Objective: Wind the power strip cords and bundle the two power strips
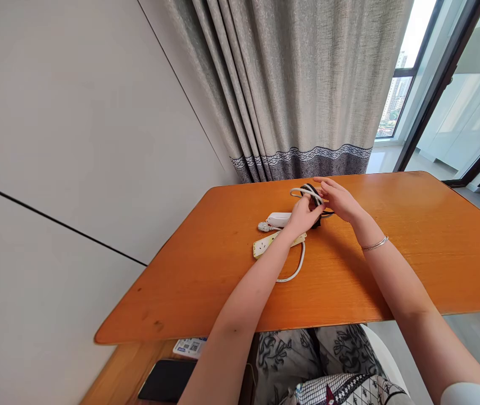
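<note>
My left hand (pixel 306 216) is closed on a bundle of looped cable, white (pixel 297 192) and black together, near the far side of the table. On the right of the bundle, my right hand (pixel 338 200) has its fingers bent against the black loops, with one finger stretched out above. Below my left hand a black piece (pixel 316 223) shows, its kind unclear. A white power strip (pixel 261 248) lies under my left forearm, partly hidden, with its white cord (pixel 298 271) curving toward me. Beside it are a white plug (pixel 266 226) and a white oblong block (pixel 277 219).
The orange wooden table (pixel 198 281) stands against a pale wall (pixel 75 140). Behind its far edge hangs a grey curtain (pixel 299 84); a glass door is at the right. Below the near edge, a black phone (pixel 166 381) lies on a lower wooden surface (pixel 117 371).
</note>
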The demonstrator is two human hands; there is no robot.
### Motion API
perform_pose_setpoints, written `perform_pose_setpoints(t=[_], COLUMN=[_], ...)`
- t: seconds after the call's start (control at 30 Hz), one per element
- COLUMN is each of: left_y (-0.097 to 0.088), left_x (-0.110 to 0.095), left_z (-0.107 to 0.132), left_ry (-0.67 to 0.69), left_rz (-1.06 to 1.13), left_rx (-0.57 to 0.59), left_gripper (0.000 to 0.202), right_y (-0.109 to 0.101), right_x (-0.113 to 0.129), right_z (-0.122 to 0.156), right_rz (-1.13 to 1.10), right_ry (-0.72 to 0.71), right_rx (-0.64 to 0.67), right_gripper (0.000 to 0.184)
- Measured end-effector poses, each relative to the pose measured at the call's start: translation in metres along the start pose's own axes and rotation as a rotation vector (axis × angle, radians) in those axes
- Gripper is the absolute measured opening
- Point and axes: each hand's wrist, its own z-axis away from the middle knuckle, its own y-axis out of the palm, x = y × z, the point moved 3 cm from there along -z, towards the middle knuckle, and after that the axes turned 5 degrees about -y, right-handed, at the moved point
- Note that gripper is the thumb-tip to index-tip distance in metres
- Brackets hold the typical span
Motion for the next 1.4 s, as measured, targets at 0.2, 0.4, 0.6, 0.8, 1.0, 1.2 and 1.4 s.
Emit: perform_pose_setpoints(t=[0.2,0.4,0.6,0.8,1.0,1.2,1.4], left_y=[0.0,0.015,0.021,0.033,0.045,0.023,-0.016], left_x=[-0.017,-0.038,-0.048,-0.049,-0.04,-0.029,-0.016], left_z=[0.007,0.031,0.043,0.055,0.055,0.036,0.014], left_ry=[-0.065,0.029,0.159,0.143,0.158,0.151,0.111], left_rz=[0.172,-0.103,-0.378,-0.705,-0.868,-0.78,-0.682], left_rx=[0.063,0.398,0.406,0.366,0.386,0.345,0.261], left_gripper=[0.02,0.008,0.01,0.011,0.01,0.018,0.018], right_y=[-0.013,-0.013,-0.008,-0.001,0.003,-0.019,-0.057], right_x=[-0.013,-0.016,0.012,0.045,0.053,0.039,0.023], right_z=[-0.006,-0.003,0.006,0.021,0.028,0.007,-0.012], right_rz=[0.071,0.035,0.102,0.48,0.577,0.232,-0.091], right_ry=[0.165,0.285,0.129,-0.129,-0.188,-0.262,-0.309], right_rx=[-0.011,0.138,0.082,0.071,0.023,-0.201,-0.496], right_gripper=[0.051,0.067,0.054,0.038,0.019,0.013,0.01])
